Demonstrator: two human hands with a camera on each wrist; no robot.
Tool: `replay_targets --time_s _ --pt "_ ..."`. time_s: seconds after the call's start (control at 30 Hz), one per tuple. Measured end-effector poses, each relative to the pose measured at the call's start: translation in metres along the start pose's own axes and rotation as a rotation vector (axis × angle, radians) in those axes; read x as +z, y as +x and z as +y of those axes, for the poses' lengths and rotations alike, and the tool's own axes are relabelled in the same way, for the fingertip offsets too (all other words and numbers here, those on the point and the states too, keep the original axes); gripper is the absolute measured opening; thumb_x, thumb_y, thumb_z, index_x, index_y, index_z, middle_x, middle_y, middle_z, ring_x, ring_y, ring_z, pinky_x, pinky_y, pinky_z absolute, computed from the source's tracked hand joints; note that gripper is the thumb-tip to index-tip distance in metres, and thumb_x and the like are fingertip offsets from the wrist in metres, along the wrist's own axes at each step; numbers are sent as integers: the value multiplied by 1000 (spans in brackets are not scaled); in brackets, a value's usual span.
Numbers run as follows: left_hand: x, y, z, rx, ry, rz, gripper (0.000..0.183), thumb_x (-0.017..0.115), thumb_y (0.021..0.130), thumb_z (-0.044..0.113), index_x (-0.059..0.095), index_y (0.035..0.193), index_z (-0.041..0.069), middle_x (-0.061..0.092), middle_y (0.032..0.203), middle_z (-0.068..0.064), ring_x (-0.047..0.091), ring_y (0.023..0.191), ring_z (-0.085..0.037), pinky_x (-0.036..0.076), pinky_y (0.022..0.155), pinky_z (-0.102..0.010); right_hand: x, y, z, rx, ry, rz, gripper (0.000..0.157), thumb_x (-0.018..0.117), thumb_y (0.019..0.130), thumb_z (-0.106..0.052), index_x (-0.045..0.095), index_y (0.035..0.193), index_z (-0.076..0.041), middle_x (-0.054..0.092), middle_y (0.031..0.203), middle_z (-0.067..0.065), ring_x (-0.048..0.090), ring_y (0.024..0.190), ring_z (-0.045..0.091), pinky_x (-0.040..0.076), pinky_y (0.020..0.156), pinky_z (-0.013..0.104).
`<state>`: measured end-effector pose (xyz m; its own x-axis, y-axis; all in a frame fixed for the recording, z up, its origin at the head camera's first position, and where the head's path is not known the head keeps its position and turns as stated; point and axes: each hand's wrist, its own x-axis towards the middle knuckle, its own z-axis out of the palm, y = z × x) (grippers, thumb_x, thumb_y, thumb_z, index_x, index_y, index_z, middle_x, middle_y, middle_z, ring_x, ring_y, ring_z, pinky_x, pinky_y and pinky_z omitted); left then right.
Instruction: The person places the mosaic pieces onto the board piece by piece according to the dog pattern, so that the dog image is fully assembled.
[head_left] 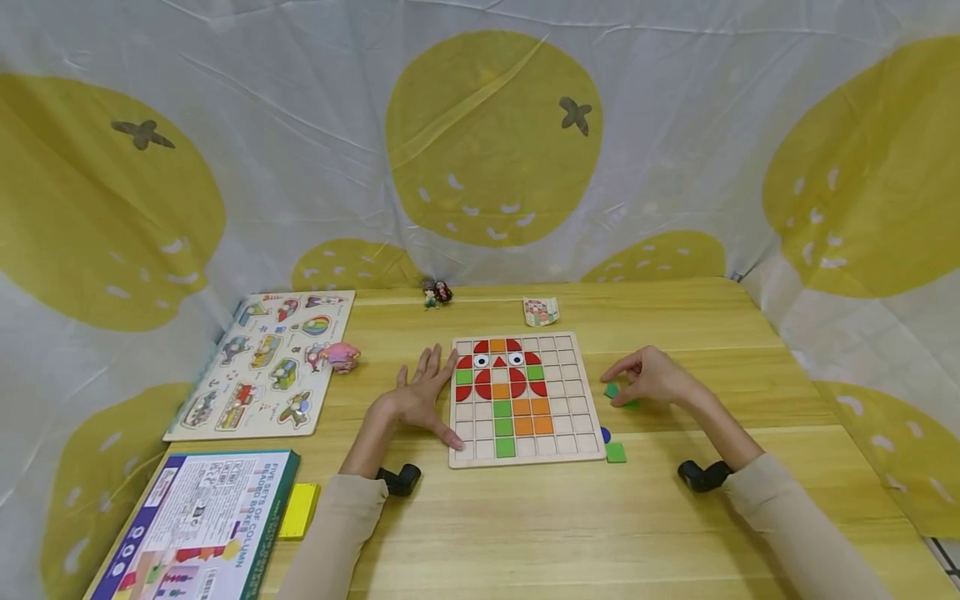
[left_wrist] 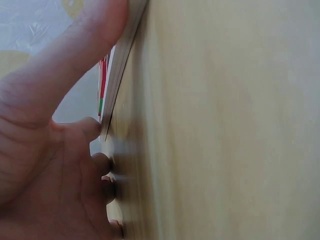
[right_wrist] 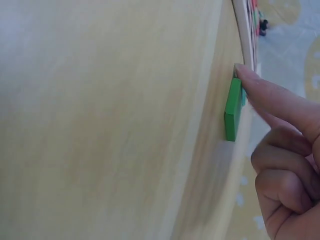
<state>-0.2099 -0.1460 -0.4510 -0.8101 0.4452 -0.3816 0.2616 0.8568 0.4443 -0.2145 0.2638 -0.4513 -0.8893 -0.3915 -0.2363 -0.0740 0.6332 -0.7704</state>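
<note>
A wooden grid board (head_left: 570, 400) lies flat with red, orange and green tiles set in it, forming a face with two round eyes. My left hand (head_left: 420, 398) rests at its left edge, fingers spread and thumb at the near left corner. In the left wrist view the thumb (left_wrist: 75, 55) reaches over the board's side. Right of the board, my right hand (head_left: 651, 379) pinches a green tile (head_left: 612, 390) between thumb and index finger, the other fingers curled. Another green tile (right_wrist: 232, 110) lies on the table by the thumb tip, partly under the hand in the head view.
Near the board's right corner lie a green square (head_left: 616, 452) and a blue round piece (head_left: 607, 435). A small pattern card (head_left: 541, 312) and figurines (head_left: 437, 293) stand behind. At left are a picture puzzle (head_left: 255, 367), a pink toy (head_left: 342, 357), a box (head_left: 202, 517) and a yellow block (head_left: 299, 511).
</note>
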Motion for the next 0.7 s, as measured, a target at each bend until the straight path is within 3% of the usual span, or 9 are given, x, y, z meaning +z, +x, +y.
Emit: replay_targets --time_s 0.1,0.27,0.3,0.4,0.5,0.53,0.63,0.7 --pt "0 0 0 -2 -1 -2 145 87 53 59 -7 156 20 -22 161 -15 -20 149 -34 -7 115 -67 -3 -3 4 47 23 57 35 84 71 -10 73 102 -1 26 54 -6 23 50 8 26 51 23" --pt "0 0 0 2 4 3 145 87 53 59 -7 156 19 -21 161 -15 -19 149 -35 -7 114 -68 -5 -5 6 69 101 78 38 82 73 -8 71 108 2 27 59 -5 23 54 17 23 52 30" --pt "1 0 1 4 3 4 145 87 53 59 -7 156 19 -21 161 -16 -19 149 -35 -7 114 -68 -5 -6 5 80 104 87 39 83 73 -10 71 108 2 34 62 -7 34 57 19 30 53 30" --pt "1 0 1 4 0 2 145 87 54 59 -7 156 19 -21 161 -15 -20 149 -35 -7 115 -67 -4 -6 4 153 115 111 40 85 71 -15 73 107 -2 39 73 -4 31 67 24 28 59 34" --pt "1 0 1 4 -4 1 145 87 53 58 -7 156 19 -21 161 -16 -20 149 -35 -7 115 -67 -2 -7 3 200 79 128 37 86 70 -21 75 102 -5 59 98 1 38 83 19 34 68 28" --pt "1 0 1 4 -4 1 145 87 53 58 -7 156 19 -21 161 -16 -20 149 -35 -7 115 -67 -1 -7 2 200 73 121 37 86 71 -22 75 102 -5 60 101 6 34 83 17 29 67 27" --pt "0 0 1 3 0 5 145 87 53 58 -7 156 19 -20 161 -16 -19 149 -35 -7 114 -68 2 -6 0 178 83 107 34 84 73 -20 75 102 -5 63 107 7 35 78 13 28 65 23" --pt "0 0 1 1 3 5 145 87 54 58 -7 156 19 -21 161 -16 -19 149 -35 -7 114 -68 4 -5 -1 166 107 90 33 83 74 -17 74 103 -3 56 82 2 30 65 11 25 57 24"
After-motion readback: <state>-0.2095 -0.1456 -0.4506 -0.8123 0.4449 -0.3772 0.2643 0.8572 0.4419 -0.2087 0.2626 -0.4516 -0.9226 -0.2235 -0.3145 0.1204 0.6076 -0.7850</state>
